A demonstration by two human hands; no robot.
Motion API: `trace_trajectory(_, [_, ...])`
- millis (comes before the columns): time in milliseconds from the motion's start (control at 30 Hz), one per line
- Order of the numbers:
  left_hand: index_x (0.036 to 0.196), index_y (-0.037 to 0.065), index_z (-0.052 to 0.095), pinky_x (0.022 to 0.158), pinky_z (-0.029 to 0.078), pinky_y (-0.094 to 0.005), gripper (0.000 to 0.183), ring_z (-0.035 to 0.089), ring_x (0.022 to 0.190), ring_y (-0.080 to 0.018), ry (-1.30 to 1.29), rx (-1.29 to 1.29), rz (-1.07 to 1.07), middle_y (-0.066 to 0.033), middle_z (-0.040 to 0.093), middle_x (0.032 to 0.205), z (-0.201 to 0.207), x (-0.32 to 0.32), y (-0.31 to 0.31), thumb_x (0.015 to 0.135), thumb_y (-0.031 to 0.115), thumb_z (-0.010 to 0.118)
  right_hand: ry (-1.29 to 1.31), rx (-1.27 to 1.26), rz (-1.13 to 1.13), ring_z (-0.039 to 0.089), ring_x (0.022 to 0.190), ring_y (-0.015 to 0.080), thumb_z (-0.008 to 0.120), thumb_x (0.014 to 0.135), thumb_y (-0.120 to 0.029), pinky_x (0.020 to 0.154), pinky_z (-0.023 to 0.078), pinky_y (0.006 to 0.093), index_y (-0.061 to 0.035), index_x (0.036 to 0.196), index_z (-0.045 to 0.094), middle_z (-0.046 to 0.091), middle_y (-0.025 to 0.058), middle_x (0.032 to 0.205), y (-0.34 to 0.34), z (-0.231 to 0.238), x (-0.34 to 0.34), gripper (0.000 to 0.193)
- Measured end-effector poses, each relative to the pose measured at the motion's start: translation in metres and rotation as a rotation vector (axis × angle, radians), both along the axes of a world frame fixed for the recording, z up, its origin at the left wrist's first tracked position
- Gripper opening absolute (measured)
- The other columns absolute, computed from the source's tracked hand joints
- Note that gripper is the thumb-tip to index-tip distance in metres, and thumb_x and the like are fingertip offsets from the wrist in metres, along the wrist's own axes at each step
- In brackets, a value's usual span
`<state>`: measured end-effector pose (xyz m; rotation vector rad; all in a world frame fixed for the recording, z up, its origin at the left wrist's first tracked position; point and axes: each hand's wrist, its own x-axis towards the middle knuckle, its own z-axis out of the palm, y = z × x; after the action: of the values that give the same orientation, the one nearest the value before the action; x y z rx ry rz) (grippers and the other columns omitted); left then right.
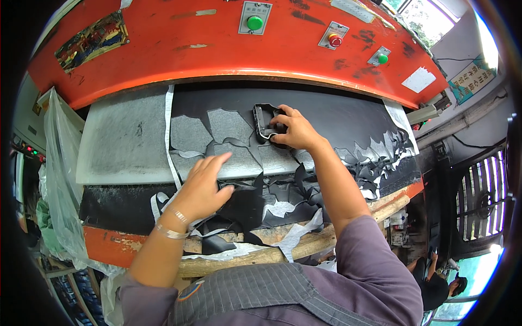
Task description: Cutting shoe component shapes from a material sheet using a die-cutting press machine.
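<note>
My right hand (298, 130) grips a black metal cutting die (260, 122) from above. The die stands on a black sheet of leather-like material (217, 100), beside cut-out gaps where the pale cutting board (122, 133) shows through. Over the front edge of the board, my left hand (202, 187) hangs with its fingers spread and nothing in them. Close by it lie black offcuts (242, 209) with grey-white undersides. A narrow white strip (168, 125) runs along the left edge of the sheet.
An orange-red machine beam (201, 49) spans the far side, bearing a green button (254, 22) and a red button (335, 40). Jagged scraps (375, 160) gather at the right. A wooden pole (234, 266) crosses the front. See-through plastic (61, 174) hangs left. Another person (435, 285) is at far right.
</note>
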<state>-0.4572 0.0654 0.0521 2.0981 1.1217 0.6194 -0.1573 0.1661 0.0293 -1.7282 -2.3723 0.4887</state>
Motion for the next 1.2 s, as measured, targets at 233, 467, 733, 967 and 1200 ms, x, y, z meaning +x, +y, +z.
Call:
trace_trajectory(233, [0.125,0.002,0.044,0.107,0.029,-0.045,0.053,0.044,0.129,-0.0306,-0.04,0.212,0.183,-0.0174,0.054,0.13,-0.078,0.065,0.04,0.074,0.008,0.056,0.19,0.218,-0.132,0.044,0.126,0.0367,0.078,0.072,-0.033,0.11,0.027,0.044,-0.0076,0.144,0.036,0.048,0.0199,0.136,-0.046,-0.038,0.013,0.087])
trace_trajectory(467, [0.117,0.003,0.042,0.11,0.024,-0.046,0.047,0.043,0.133,-0.0285,-0.007,0.254,0.16,-0.0162,0.059,0.125,-0.084,0.082,0.048,0.074,0.009,0.057,0.1,0.244,-0.106,0.045,0.129,0.0318,0.073,0.075,-0.037,0.11,0.027,0.0475,-0.0025,0.142,0.038,0.048,0.0205,0.138,-0.045,-0.043,0.028,0.083])
trace_trajectory(733, [0.115,0.004,0.043,0.11,0.025,-0.0446,0.045,0.044,0.131,-0.0282,-0.016,0.257,0.164,-0.0158,0.063,0.121,-0.076,0.083,0.046,0.073,0.01,0.059,0.094,0.239,-0.113,0.044,0.13,0.0306,0.07,0.078,-0.035,0.11,0.027,0.0474,-0.0026,0.143,0.036,0.048,0.0204,0.139,-0.047,-0.039,0.026,0.08])
trace_trajectory(967, [0.118,0.003,0.047,0.111,0.027,-0.042,0.046,0.043,0.132,-0.0282,-0.007,0.236,0.217,-0.0173,0.06,0.126,-0.074,0.084,0.039,0.075,0.01,0.06,0.136,0.229,-0.053,0.036,0.136,0.0326,0.073,0.077,-0.039,0.111,0.025,0.0467,-0.0029,0.145,0.031,0.042,0.0225,0.143,-0.048,-0.026,0.037,0.088])
trace_trajectory(1200, [0.084,0.004,0.063,0.074,0.048,-0.0343,0.003,0.061,0.08,-0.0307,-0.388,0.645,0.314,-0.0125,0.067,0.09,0.045,0.107,0.026,0.085,0.007,0.062,1.003,1.25,-0.308,0.042,0.13,0.0211,0.043,0.102,-0.027,0.106,0.035,0.0334,0.0007,0.142,0.034,0.042,0.0127,0.141,-0.048,0.112,0.147,0.049])
